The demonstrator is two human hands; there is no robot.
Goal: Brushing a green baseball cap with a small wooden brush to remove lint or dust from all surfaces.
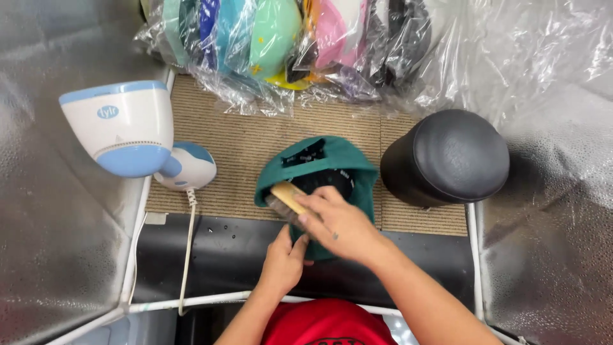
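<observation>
Green cap [332, 156] sits in the middle of the scene, on a beige ribbed mat [236, 144], and its near part goes over the edge of the mat onto a dark strip of the table [223, 255]. The cap's long axis runs from far to near. The back opening with the strap points far, and the dark inside of the cap shows through this opening. The brim end points near, toward the person, but it is hidden under the hands, so its exact shape I cannot tell.

Going from left to right: at the far left a white and blue handheld steamer [124, 128] lies on its side, and its white cord [188, 249] runs near. Next comes the left hand [284, 262]. Its forearm comes from the near edge and points far. The fingers are bent and pressed together, and they grip the near edge of the cap, with the thumb on top of the fabric.

The right hand [341, 223] comes from the near right, with the forearm going diagonally toward the far left. The back of the hand faces up. Its fingers are closed around a wooden brush [285, 197], which lies on the left side of the cap with the bristles facing down on the fabric.

To the right of the cap, just beside it, stands a black rounded cap form [447, 156]. At the far side, caps of many colours in clear plastic bags [287, 45] lie in a row.
</observation>
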